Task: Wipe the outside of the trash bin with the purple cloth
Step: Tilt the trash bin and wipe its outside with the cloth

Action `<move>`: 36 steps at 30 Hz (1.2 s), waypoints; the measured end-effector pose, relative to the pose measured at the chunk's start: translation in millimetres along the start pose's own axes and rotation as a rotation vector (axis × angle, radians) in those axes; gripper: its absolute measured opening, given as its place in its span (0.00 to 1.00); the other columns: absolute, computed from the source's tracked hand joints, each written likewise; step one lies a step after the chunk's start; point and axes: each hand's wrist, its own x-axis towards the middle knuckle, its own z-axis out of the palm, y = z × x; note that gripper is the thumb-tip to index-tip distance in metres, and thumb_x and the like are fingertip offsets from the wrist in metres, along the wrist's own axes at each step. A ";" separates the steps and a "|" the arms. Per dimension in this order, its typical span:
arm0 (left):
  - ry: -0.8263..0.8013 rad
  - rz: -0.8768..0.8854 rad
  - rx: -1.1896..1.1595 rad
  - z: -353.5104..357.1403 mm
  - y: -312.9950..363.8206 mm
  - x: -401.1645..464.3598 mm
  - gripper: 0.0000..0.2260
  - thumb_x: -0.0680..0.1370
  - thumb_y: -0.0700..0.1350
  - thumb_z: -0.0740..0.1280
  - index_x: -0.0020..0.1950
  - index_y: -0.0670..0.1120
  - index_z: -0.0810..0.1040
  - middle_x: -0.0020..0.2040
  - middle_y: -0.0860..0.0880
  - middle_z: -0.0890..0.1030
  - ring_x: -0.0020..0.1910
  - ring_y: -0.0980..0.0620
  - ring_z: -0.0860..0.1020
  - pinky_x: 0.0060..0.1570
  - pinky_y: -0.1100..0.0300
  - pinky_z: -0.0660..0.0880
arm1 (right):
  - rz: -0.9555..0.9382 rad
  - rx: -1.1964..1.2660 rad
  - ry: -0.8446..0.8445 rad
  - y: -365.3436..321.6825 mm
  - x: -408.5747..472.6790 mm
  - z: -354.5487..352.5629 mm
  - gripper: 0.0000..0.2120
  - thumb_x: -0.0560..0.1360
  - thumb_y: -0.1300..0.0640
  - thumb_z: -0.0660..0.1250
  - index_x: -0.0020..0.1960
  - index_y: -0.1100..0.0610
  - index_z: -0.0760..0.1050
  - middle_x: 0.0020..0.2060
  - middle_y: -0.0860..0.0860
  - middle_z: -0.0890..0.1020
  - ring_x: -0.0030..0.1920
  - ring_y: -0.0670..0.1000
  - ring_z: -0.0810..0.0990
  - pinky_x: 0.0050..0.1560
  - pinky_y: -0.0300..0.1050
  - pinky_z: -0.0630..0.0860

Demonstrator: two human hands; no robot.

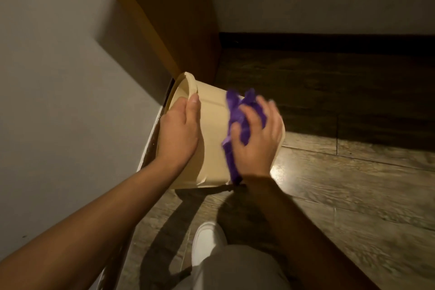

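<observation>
Right hand (257,135) blurry, perhaps around cloth (247,102)
</observation>
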 end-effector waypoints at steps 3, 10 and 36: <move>0.014 0.054 0.016 3.7 -0.6 -8.3 0.13 0.86 0.53 0.56 0.49 0.50 0.75 0.40 0.60 0.77 0.43 0.78 0.75 0.36 0.83 0.68 | 0.379 0.288 0.021 -1.2 54.9 -4.1 0.15 0.83 0.49 0.60 0.65 0.49 0.80 0.67 0.52 0.79 0.63 0.51 0.78 0.67 0.62 0.77; -0.177 -0.066 -0.217 -1.7 26.5 23.5 0.24 0.86 0.57 0.55 0.48 0.42 0.82 0.42 0.41 0.85 0.43 0.48 0.83 0.45 0.50 0.78 | -0.151 0.075 -0.110 -52.1 -10.6 14.6 0.27 0.73 0.47 0.63 0.72 0.45 0.71 0.79 0.52 0.64 0.81 0.60 0.62 0.77 0.65 0.60; -0.804 -0.146 -0.437 -22.6 -20.6 -38.4 0.38 0.77 0.48 0.72 0.80 0.65 0.54 0.71 0.64 0.75 0.70 0.58 0.75 0.63 0.63 0.76 | 0.393 0.734 -0.115 -44.5 17.1 10.0 0.21 0.81 0.47 0.62 0.72 0.33 0.69 0.71 0.38 0.70 0.64 0.30 0.73 0.58 0.35 0.76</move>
